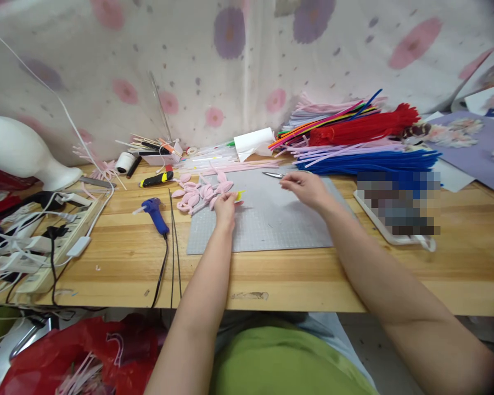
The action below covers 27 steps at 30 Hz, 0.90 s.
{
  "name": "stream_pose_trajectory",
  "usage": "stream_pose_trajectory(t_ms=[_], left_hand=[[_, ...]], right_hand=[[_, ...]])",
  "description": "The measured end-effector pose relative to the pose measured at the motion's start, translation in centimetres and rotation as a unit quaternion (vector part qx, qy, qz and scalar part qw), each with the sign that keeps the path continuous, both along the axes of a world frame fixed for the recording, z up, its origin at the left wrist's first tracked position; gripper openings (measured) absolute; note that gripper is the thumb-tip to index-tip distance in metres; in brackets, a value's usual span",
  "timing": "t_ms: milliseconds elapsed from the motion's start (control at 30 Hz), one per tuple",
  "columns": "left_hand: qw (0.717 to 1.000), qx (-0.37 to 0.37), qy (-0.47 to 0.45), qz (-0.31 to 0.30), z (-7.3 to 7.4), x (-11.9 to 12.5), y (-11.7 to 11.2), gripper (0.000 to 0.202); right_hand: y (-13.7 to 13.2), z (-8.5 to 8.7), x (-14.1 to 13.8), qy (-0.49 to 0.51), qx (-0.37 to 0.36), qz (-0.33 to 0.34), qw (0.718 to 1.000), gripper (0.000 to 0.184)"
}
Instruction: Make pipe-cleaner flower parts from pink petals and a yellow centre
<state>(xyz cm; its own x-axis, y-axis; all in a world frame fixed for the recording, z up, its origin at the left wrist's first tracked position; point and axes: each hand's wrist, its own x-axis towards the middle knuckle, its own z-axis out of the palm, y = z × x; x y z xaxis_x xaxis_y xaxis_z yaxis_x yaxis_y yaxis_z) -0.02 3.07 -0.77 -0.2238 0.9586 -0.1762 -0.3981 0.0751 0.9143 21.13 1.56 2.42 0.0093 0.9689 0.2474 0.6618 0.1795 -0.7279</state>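
Observation:
My left hand (225, 209) is over the left part of the grey cutting mat (271, 230), its fingers closed on a small yellow piece (239, 195). Just beyond and to its left lie several pink pipe-cleaner shapes (206, 192) with looped petals. My right hand (307, 189) is above the mat's right side, thumb and fingers pinched together. Whatever is between those fingertips, if anything, is too small to make out. Pointed scissors (273, 175) are right behind these fingers, blades toward the left; the hand partly hides their handles.
Left of the mat are a blue glue gun (155, 215), thin dark rods (173, 247) and a yellow-black utility knife (156, 179). Bundles of pipe cleaners (366, 162) are piled at the back right. A white tray (379, 222) sits right, a power strip (61, 247) with cables left.

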Motion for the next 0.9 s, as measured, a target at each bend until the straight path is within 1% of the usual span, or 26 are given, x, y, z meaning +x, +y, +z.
stream_pose_trajectory(t_ms=[67,100,133,167,200,267,300,367,433,500,533,600,667,733,767,800,833,900], left_hand=[[1.0,0.009,0.029,-0.005,-0.1,0.5,-0.3,0.015],[0.999,0.012,0.037,-0.004,-0.1,0.7,-0.4,0.016],[0.999,0.013,0.041,-0.003,-0.1,0.8,-0.5,0.016],[0.999,0.015,0.044,-0.002,-0.2,0.9,-0.5,0.016],[0.999,0.016,0.047,-0.003,-0.2,1.0,-0.5,0.015],[0.998,0.022,0.054,-0.008,-0.3,1.0,-0.5,0.015],[0.998,0.025,0.058,-0.012,-0.4,1.0,-0.5,0.015],[0.997,0.031,0.064,-0.016,-0.5,1.0,-0.4,0.016],[0.997,0.035,0.063,-0.018,-0.5,1.0,-0.4,0.016],[0.997,0.036,0.06,-0.018,-0.6,1.0,-0.4,0.016],[0.997,0.035,0.06,-0.018,-0.6,1.0,-0.4,0.016],[0.997,0.033,0.061,-0.021,-0.6,1.0,-0.4,0.017],[0.997,0.03,0.061,-0.025,-0.5,0.9,-0.4,0.016],[0.997,0.022,0.061,-0.038,-0.3,0.8,-0.5,0.017],[0.997,0.017,0.06,-0.054,-0.2,0.7,-0.6,0.017],[0.995,0.011,0.06,-0.076,0.0,0.7,-0.7,0.017],[0.993,0.004,0.059,-0.105,0.2,0.7,-0.9,0.017],[0.985,-0.007,0.062,-0.161,0.6,0.9,-1.2,0.018]], right_hand=[[-1.2,1.5,3.4,-0.084,-0.008,-0.067,0.994,0.018],[-1.9,2.2,5.2,-0.132,-0.016,-0.078,0.988,0.019],[-2.6,2.8,7.0,-0.178,-0.032,-0.089,0.979,0.02],[-3.4,3.2,8.8,-0.207,-0.053,-0.114,0.97,0.021],[-4.1,3.5,10.4,-0.218,-0.083,-0.141,0.962,0.023],[-5.3,3.6,13.2,-0.221,-0.143,-0.181,0.948,0.028],[-5.8,3.5,14.3,-0.234,-0.159,-0.189,0.94,0.031],[-6.3,3.2,15.9,-0.264,-0.184,-0.212,0.923,0.033],[-6.4,2.9,16.7,-0.297,-0.211,-0.23,0.902,0.032],[-6.4,2.8,17.0,-0.32,-0.233,-0.234,0.888,0.03],[-6.3,2.9,17.0,-0.325,-0.236,-0.233,0.885,0.03],[-6.2,3.4,16.5,-0.325,-0.221,-0.233,0.889,0.03],[-6.0,4.1,15.4,-0.305,-0.185,-0.235,0.904,0.033],[-5.7,4.7,13.5,-0.267,-0.148,-0.224,0.926,0.034],[-5.3,4.8,12.2,-0.258,-0.139,-0.213,0.932,0.034],[-4.9,4.7,10.7,-0.25,-0.113,-0.189,0.943,0.034],[-4.4,4.4,9.1,-0.241,-0.087,-0.152,0.955,0.032],[-3.1,3.2,5.3,-0.212,-0.051,-0.089,0.972,0.024]])
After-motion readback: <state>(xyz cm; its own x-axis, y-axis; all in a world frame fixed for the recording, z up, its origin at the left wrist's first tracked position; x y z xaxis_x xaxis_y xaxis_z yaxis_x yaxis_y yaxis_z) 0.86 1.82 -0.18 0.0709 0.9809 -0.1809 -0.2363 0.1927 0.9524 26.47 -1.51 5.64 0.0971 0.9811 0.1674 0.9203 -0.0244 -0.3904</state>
